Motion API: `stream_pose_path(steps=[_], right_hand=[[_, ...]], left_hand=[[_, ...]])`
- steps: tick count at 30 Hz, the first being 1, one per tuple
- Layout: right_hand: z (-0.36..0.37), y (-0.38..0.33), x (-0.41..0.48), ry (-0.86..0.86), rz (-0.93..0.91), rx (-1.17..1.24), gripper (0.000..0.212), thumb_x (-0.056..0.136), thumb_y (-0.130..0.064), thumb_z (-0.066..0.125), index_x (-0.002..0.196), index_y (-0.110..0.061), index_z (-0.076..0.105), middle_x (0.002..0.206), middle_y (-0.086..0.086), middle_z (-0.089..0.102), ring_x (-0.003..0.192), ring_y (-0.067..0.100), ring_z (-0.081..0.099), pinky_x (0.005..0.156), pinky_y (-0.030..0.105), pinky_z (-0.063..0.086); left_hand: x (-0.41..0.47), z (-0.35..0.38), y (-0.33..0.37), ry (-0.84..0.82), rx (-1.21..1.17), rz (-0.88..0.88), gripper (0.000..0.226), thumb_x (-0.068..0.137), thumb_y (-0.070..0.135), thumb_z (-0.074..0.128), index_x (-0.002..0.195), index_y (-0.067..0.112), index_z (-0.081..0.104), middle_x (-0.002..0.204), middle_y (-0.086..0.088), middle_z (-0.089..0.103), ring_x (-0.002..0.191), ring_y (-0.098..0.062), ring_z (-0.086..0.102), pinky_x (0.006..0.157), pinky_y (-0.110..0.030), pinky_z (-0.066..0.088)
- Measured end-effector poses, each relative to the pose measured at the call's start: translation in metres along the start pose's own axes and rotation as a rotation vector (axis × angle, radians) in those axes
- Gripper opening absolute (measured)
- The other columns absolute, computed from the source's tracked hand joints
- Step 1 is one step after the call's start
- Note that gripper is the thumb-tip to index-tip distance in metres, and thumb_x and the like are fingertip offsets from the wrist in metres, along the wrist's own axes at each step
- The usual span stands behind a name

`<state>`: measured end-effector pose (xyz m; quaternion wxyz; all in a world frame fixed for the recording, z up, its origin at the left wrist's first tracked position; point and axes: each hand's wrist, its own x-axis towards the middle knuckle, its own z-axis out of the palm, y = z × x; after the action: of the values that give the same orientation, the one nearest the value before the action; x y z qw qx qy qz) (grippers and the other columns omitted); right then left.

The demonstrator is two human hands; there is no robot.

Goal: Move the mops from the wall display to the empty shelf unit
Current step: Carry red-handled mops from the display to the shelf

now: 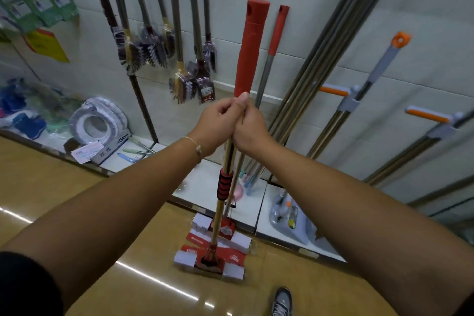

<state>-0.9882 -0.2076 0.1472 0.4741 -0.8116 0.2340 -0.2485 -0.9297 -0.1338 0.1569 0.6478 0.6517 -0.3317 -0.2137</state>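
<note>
I hold a sponge mop upright in front of me, its red grip pointing up. My left hand and my right hand both curl round its gold pole just below the red grip, side by side and touching. The pole carries a red and black sliding grip lower down. The mop's wrapped head rests on the wooden floor. A second mop with a red grip stands just behind, and its wrapped head lies on the floor next to the first.
Brushes hang on the tiled wall ahead. Steel poles and orange-tipped squeeze mops lean at the right. A low white ledge holds a toilet seat and small goods. My shoe stands on the floor.
</note>
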Motion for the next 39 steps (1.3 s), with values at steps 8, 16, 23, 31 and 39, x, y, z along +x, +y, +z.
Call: stream_pose_path(steps=[8, 16, 23, 31, 39], right_hand=[[-0.053, -0.048, -0.012, 0.157, -0.111, -0.059, 0.039, 0.106, -0.037, 0.035, 0.114, -0.009, 0.062, 0.107, 0.009, 0.069, 0.099, 0.021, 0.064, 0.081, 0.031, 0.049], [-0.137, -0.065, -0.043, 0.351, -0.101, -0.165, 0.035, 0.107, -0.032, 0.035, 0.103, -0.012, 0.064, 0.104, 0.009, 0.071, 0.101, 0.024, 0.067, 0.084, 0.033, 0.052], [-0.224, -0.059, -0.086, 0.523, -0.015, -0.191, 0.033, 0.106, -0.030, 0.036, 0.105, -0.011, 0.064, 0.106, 0.013, 0.071, 0.102, 0.028, 0.066, 0.083, 0.034, 0.052], [-0.329, -0.040, -0.148, 0.731, 0.058, -0.273, 0.043, 0.098, -0.039, 0.033, 0.093, -0.010, 0.064, 0.092, 0.010, 0.072, 0.091, 0.029, 0.068, 0.075, 0.033, 0.051], [-0.438, -0.022, -0.219, 0.840, 0.049, -0.329, 0.037, 0.102, -0.034, 0.036, 0.088, -0.017, 0.066, 0.092, 0.007, 0.072, 0.092, 0.024, 0.068, 0.081, 0.039, 0.055]], left_hand=[[-0.009, 0.025, 0.073, -0.062, -0.039, 0.032, 0.038, 0.098, 0.049, 0.053, 0.085, 0.021, 0.075, 0.088, -0.008, 0.076, 0.094, -0.017, 0.073, 0.094, -0.044, 0.057], [-0.027, 0.095, 0.127, -0.152, -0.068, 0.084, 0.046, 0.096, 0.051, 0.057, 0.072, 0.016, 0.075, 0.075, -0.005, 0.076, 0.082, -0.015, 0.074, 0.085, -0.046, 0.060], [-0.043, 0.181, 0.158, -0.354, -0.156, 0.088, 0.041, 0.096, 0.049, 0.058, 0.078, 0.016, 0.075, 0.078, -0.005, 0.076, 0.084, -0.014, 0.074, 0.084, -0.042, 0.061], [-0.074, 0.297, 0.189, -0.555, -0.208, 0.106, 0.041, 0.095, 0.048, 0.061, 0.066, 0.020, 0.073, 0.071, 0.000, 0.074, 0.077, -0.010, 0.072, 0.086, -0.042, 0.061], [-0.118, 0.417, 0.219, -0.686, -0.218, 0.141, 0.039, 0.094, 0.051, 0.059, 0.077, 0.021, 0.077, 0.081, -0.004, 0.077, 0.088, -0.012, 0.074, 0.089, -0.043, 0.059]])
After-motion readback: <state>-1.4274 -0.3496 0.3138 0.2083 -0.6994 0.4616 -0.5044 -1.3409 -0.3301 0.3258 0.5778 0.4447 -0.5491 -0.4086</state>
